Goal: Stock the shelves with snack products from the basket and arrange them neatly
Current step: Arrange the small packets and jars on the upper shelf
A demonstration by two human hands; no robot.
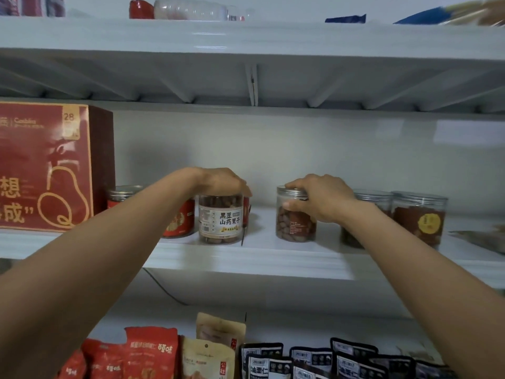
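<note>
Jars [419,217] stand on the shelf [273,255], spacing probably still uneven. Left hand [221,181] clasps the labelled jar [220,222], right hand [319,198] the plain jar [295,225].

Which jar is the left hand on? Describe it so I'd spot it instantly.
Start at the big red cardboard box at the left end of the middle white shelf. Right of it, past the red-labelled jars, the left hand grips the lid of a clear plastic jar. Only this one bears a white label with black characters.
</note>
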